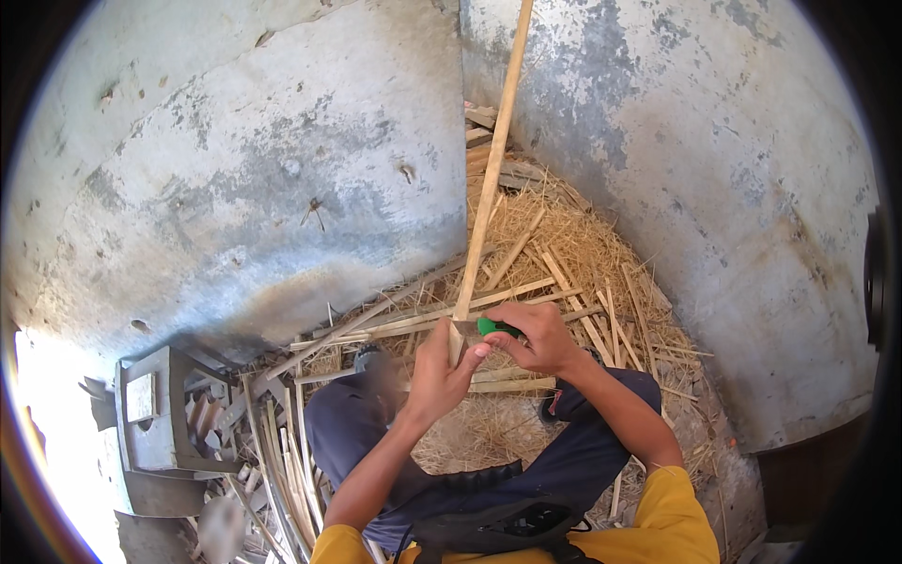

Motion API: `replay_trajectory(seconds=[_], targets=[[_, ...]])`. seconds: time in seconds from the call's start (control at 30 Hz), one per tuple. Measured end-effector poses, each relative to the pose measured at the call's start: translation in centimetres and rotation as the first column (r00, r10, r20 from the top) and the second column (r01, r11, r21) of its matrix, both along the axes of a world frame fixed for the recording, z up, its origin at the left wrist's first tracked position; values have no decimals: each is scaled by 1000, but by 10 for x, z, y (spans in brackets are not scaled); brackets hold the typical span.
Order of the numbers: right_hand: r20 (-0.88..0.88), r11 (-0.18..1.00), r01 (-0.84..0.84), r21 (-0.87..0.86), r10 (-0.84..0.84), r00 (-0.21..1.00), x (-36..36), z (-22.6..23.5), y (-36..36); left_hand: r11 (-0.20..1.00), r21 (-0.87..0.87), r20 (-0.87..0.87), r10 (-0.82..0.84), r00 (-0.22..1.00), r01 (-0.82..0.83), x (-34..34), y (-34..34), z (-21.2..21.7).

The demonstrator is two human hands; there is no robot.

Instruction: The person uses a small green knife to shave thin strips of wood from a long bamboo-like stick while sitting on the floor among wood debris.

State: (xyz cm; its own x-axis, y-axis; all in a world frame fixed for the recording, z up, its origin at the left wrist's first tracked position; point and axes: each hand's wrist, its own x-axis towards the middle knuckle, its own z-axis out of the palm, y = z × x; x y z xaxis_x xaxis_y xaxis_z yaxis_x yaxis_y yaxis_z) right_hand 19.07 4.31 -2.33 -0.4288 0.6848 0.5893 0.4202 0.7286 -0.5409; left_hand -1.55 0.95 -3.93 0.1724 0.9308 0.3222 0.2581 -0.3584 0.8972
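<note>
A long pale wooden strip, likely split bamboo, rises from between my hands toward the corner of the walls. My left hand is closed round its lower end, with the thumb pointing toward my right hand. My right hand grips a green-handled knife. Its short greyish blade lies against the strip just above my left fingers. The right fingers partly cover the handle, and the blade's edge is too small to make out. Both hands are close together over the gap between my bent knees.
Loose strips and curly shavings cover the floor ahead. More long strips lie at my left, beside a worn grey box-like frame. Peeling walls meet in the corner ahead. Bright light enters at far left.
</note>
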Motion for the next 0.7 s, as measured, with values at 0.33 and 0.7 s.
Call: replay_trajectory(seconds=[0.33,0.7], targets=[[12,993,88,75,-89,996,-4,8,-7,998,-24,-4,57,998,-57,8,-6,-4],[31,967,144,209,-154,988,-11,0,1,998,-26,-43,53,998,-54,7,-9,0]])
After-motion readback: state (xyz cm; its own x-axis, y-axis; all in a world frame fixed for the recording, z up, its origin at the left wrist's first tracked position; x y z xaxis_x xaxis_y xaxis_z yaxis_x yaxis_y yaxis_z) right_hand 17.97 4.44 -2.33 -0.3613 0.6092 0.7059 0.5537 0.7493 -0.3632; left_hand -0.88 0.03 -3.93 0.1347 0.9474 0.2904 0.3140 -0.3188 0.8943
